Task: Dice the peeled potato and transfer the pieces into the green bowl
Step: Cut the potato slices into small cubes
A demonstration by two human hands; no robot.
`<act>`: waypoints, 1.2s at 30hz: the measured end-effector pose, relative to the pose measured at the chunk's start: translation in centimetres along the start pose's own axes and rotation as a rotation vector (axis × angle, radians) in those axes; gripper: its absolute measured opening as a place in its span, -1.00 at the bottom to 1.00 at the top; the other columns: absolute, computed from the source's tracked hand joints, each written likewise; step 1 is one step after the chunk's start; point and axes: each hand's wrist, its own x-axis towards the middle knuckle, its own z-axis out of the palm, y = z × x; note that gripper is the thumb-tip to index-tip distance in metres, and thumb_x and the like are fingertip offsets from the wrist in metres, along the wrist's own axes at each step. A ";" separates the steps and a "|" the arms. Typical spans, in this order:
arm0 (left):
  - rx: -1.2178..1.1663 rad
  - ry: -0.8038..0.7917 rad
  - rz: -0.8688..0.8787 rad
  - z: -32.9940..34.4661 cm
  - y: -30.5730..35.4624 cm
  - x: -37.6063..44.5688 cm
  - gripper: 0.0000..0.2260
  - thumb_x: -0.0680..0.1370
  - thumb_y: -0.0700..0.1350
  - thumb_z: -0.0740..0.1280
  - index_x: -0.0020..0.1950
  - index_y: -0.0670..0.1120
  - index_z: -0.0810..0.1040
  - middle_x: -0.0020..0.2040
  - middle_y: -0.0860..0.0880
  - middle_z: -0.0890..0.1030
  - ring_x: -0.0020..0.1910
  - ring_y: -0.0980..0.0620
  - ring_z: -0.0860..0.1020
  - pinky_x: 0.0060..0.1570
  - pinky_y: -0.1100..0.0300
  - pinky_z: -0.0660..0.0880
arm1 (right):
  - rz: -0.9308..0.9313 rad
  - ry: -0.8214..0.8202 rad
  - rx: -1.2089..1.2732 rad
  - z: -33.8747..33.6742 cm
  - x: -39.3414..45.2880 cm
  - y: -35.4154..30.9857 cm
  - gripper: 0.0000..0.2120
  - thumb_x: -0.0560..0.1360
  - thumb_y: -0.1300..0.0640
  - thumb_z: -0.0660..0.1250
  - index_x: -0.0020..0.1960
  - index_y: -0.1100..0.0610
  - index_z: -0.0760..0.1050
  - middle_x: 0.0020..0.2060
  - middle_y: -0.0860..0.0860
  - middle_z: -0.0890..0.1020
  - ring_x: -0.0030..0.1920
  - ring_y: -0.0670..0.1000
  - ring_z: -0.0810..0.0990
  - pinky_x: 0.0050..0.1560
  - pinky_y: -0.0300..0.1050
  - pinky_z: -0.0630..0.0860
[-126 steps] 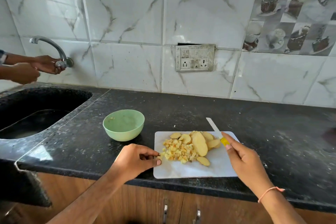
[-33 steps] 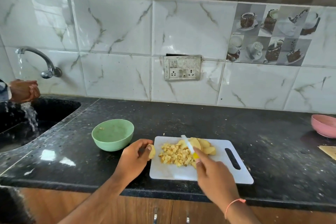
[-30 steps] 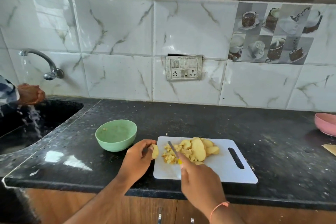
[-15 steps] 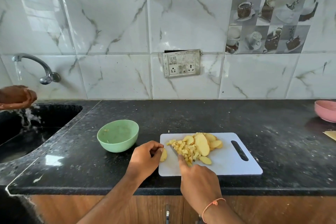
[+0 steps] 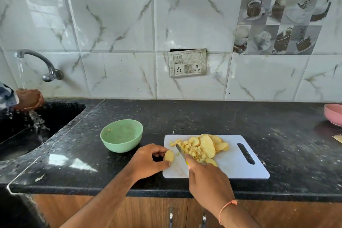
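Left of the white cutting board (image 5: 231,164), the green bowl (image 5: 121,135) sits on the bench. The left hand (image 5: 148,161) pinches a potato slice (image 5: 169,156) at the board's left edge. The right hand (image 5: 207,177) grips a knife (image 5: 181,152) beside the diced potato (image 5: 192,149).

Centre frame: the left hand (image 5: 148,160) pinched a potato slice (image 5: 169,156) at the white cutting board (image 5: 238,167); the right hand (image 5: 208,176) held a knife (image 5: 181,152) against diced potato (image 5: 192,149), blade tip apparently touching. Green bowl (image 5: 121,135) lay left.

pink bowl (image 5: 334,114), running tap (image 5: 39,61)
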 end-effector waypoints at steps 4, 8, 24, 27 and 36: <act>-0.009 -0.013 -0.010 -0.2 0.1 -0.1 -0.57 0.42 0.04 0.61 0.25 0.31 0.65 0.04 0.23 0.66 0.06 0.32 0.56 0.13 0.31 0.54 | 0.002 0.023 0.041 -0.1 0.2 -0.2 -0.49 0.71 -0.04 0.07 0.64 -0.19 0.08 -0.20 -0.15 0.56 -0.17 -0.09 0.54 -0.17 -0.10 0.59; 0.018 -0.020 -0.008 -0.3 0.1 0.0 -0.62 0.43 0.05 0.60 0.22 0.29 0.68 0.05 0.24 0.67 0.06 0.31 0.56 0.06 0.38 0.51 | 0.003 0.018 0.065 -0.1 0.2 -0.4 -0.49 0.71 -0.04 0.07 0.64 -0.20 0.08 -0.20 -0.15 0.57 -0.18 -0.09 0.55 -0.17 -0.13 0.60; -0.022 0.008 -0.041 -0.2 0.8 -0.1 -0.66 0.37 0.16 0.66 0.09 0.21 0.70 -0.04 0.19 0.71 -0.03 0.31 0.59 -0.08 0.44 0.50 | -0.009 0.001 0.029 -1.1 0.2 -1.3 -0.49 0.70 -0.01 0.05 0.63 -0.19 0.11 -0.09 -0.11 0.62 -0.08 -0.04 0.58 -0.11 -0.05 0.62; -0.031 0.025 -0.040 0.0 1.0 -0.2 -0.65 0.35 0.17 0.67 0.08 0.19 0.71 -0.05 0.18 0.71 -0.04 0.33 0.59 -0.13 0.48 0.47 | -0.017 -0.003 0.017 -1.2 0.1 -1.5 -0.49 0.69 -0.01 0.07 0.63 -0.19 0.13 -0.04 -0.09 0.64 -0.03 -0.03 0.58 -0.09 -0.06 0.61; -0.034 0.077 -0.048 0.6 1.1 -0.4 -0.60 0.28 0.18 0.70 0.04 0.18 0.69 -0.10 0.14 0.68 -0.12 0.23 0.59 -0.18 0.42 0.48 | -0.042 -0.042 -0.043 -1.4 -0.1 -2.1 -0.47 0.69 -0.02 0.08 0.65 -0.13 0.11 -0.01 -0.07 0.66 0.03 0.02 0.60 0.00 0.00 0.61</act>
